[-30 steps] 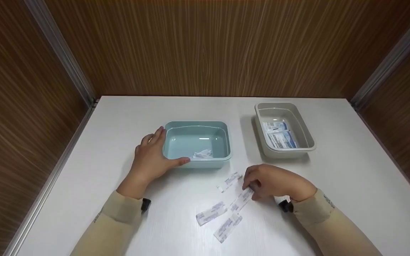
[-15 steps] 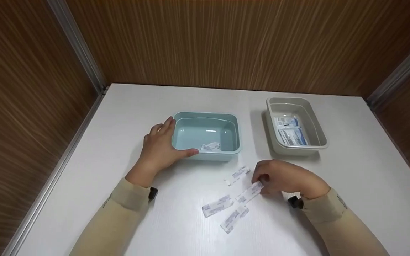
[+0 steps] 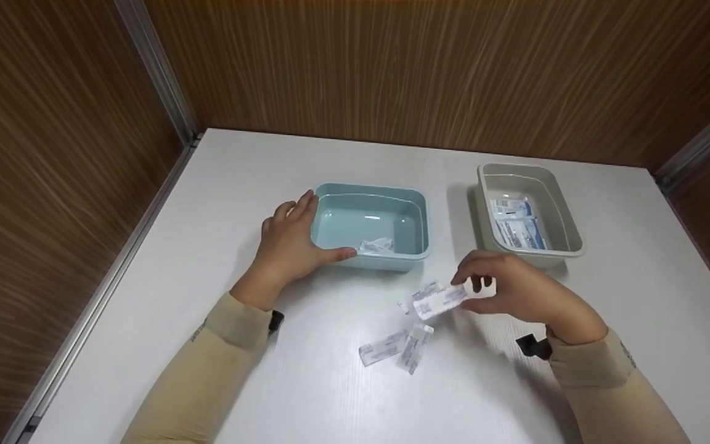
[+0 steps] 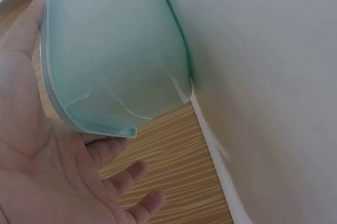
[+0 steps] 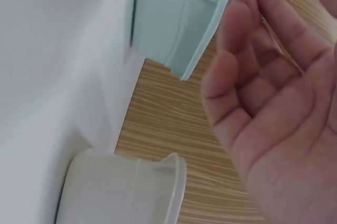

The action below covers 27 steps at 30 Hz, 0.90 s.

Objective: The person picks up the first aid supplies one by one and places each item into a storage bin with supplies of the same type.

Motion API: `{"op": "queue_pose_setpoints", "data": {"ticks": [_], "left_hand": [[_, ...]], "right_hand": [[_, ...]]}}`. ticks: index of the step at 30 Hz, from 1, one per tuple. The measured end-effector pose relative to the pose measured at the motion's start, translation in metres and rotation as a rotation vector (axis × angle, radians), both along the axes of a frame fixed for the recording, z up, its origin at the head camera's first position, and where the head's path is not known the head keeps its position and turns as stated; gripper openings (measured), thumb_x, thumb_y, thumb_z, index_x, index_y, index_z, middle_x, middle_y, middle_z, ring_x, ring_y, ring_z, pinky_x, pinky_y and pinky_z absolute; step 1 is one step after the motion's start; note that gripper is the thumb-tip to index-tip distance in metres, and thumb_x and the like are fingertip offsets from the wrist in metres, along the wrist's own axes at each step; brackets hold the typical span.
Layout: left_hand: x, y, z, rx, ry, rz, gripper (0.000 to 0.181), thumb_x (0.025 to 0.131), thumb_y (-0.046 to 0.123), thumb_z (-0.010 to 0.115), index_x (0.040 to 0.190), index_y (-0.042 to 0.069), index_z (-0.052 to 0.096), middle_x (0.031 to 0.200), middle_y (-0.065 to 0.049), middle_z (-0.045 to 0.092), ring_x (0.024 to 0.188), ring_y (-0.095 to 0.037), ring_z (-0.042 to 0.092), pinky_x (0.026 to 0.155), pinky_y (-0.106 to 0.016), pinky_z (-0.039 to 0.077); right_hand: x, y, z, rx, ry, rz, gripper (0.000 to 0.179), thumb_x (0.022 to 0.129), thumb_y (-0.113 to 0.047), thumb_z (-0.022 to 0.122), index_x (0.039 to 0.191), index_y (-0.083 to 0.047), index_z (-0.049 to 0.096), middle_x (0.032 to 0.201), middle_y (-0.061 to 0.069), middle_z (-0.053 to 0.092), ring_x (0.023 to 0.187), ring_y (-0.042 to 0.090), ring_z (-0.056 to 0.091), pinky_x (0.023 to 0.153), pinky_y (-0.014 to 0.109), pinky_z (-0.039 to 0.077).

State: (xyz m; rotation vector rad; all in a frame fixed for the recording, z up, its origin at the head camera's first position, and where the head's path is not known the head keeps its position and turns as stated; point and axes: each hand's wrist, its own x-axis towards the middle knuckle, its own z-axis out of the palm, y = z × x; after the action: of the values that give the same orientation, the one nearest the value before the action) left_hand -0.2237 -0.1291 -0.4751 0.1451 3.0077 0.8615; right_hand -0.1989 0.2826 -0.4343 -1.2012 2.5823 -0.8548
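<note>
Right hand pinches packet by end; slack grip could drop it. Left hand, spread wide, touches box from eight o'clock.

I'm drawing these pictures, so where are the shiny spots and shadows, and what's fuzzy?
Head view: white glints inside the blue tub, a soft shadow left of the beige tub, print on the held strip too fuzzy to read; left wrist view: the white table looks pale and washed out; right wrist view: a soft grey shadow beside the beige tub.
</note>
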Motion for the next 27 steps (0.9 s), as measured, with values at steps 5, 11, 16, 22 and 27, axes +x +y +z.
{"op": "queue_pose_setpoints", "data": {"ticks": [5, 11, 16, 22, 27], "left_hand": [[-0.001, 0.003, 0.002, 0.008, 0.008, 0.008, 0.144, 0.076, 0.092, 0.082, 0.181, 0.011, 0.025, 0.191, -0.005, 0.025, 0.171, -0.038, 0.025, 0.134, -0.062, 0.026], [0.002, 0.003, 0.003, 0.014, -0.007, 0.012, 0.144, 0.077, 0.091, 0.082, 0.181, 0.011, 0.024, 0.191, -0.006, 0.023, 0.172, -0.038, 0.024, 0.134, -0.064, 0.026], [0.004, 0.003, 0.003, 0.002, -0.008, 0.008, 0.143, 0.077, 0.092, 0.080, 0.181, 0.011, 0.025, 0.191, -0.005, 0.023, 0.172, -0.037, 0.024, 0.134, -0.063, 0.027], [0.006, 0.003, 0.004, -0.013, -0.014, 0.007, 0.142, 0.079, 0.093, 0.078, 0.181, 0.010, 0.025, 0.191, -0.004, 0.023, 0.173, -0.036, 0.025, 0.135, -0.062, 0.027], [0.008, 0.004, 0.003, -0.010, -0.022, 0.005, 0.142, 0.079, 0.093, 0.078, 0.181, 0.010, 0.024, 0.192, -0.005, 0.022, 0.174, -0.037, 0.023, 0.137, -0.063, 0.025]], "right_hand": [[-0.001, -0.001, 0.010, -0.030, 0.028, -0.058, 0.036, 0.086, 0.000, 0.095, 0.113, -0.021, 0.084, 0.112, -0.010, 0.076, 0.089, 0.010, 0.067, 0.071, 0.028, 0.057], [-0.007, -0.006, 0.017, -0.099, 0.038, -0.075, 0.033, 0.087, -0.001, 0.096, 0.114, -0.017, 0.085, 0.113, -0.005, 0.078, 0.087, 0.010, 0.066, 0.074, 0.025, 0.056], [-0.016, -0.012, 0.025, -0.183, 0.026, -0.111, 0.033, 0.087, 0.001, 0.096, 0.114, -0.014, 0.084, 0.113, 0.000, 0.078, 0.086, 0.013, 0.066, 0.076, 0.021, 0.055], [-0.030, -0.024, 0.032, -0.182, 0.059, -0.206, 0.031, 0.086, 0.003, 0.095, 0.114, -0.007, 0.085, 0.112, 0.008, 0.079, 0.085, 0.013, 0.064, 0.077, 0.016, 0.052], [-0.044, -0.037, 0.033, -0.169, 0.049, -0.279, 0.030, 0.087, 0.000, 0.095, 0.115, -0.005, 0.086, 0.110, 0.011, 0.078, 0.085, 0.017, 0.063, 0.077, 0.015, 0.050]]}}
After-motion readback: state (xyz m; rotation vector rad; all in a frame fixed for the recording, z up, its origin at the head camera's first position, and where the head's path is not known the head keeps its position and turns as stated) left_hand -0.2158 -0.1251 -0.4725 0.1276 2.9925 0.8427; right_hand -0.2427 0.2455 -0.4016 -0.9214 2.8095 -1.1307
